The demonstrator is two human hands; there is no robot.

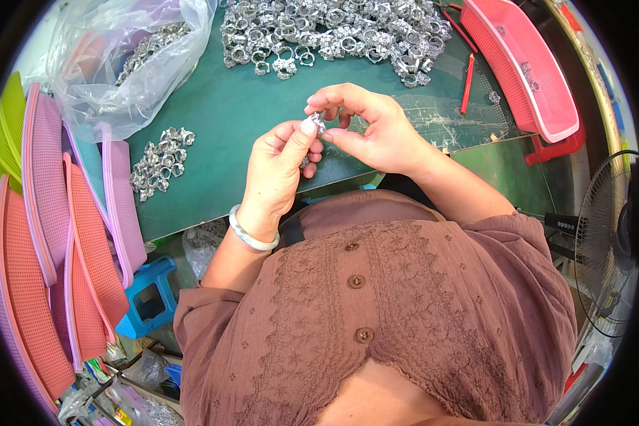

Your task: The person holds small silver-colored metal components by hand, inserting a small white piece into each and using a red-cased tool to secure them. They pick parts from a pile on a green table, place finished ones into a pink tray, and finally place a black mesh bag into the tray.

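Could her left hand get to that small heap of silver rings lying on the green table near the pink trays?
Probably yes. The left hand is beside the small heap of rings, with bare green table between them; it would first need to release the ring both hands pinch.

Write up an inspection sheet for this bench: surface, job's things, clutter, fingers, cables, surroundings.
Surface: dark green table, scuffed pale near its right end.
Job's things: one small silver ring pinched between both hands; large heap of rings at the far edge; small pile of rings to the left.
Clutter: clear plastic bag holding more rings; red-handled tool.
Fingers: left hand and right hand both closed on the ring, above the table's near edge.
Cables: nothing seen.
Surroundings: stacked pink, orange and green trays on the left; red tray on the right; blue stool; fan.
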